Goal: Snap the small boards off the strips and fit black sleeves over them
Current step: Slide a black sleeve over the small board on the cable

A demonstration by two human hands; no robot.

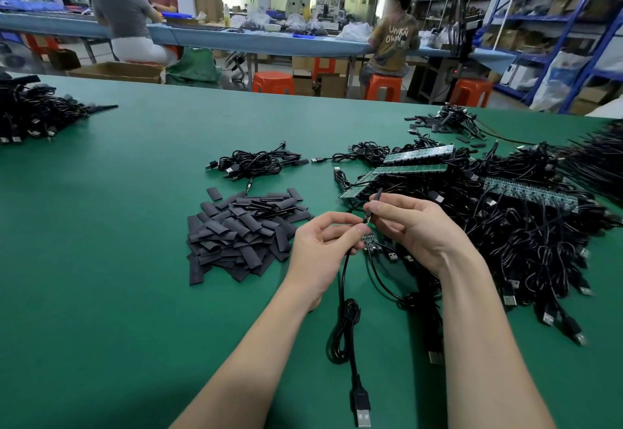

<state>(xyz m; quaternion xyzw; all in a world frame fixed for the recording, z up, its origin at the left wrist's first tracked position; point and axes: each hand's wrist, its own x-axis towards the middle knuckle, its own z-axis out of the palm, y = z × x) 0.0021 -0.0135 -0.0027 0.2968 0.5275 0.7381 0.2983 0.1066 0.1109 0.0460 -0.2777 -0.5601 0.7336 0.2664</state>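
The left hand point(323, 243) and right hand point(418, 226), close together, pinch a black cable point(347, 280) above a small board point(371, 244); loose black sleeves point(242, 230) are piled at nine o'clock on the green table point(101, 260).
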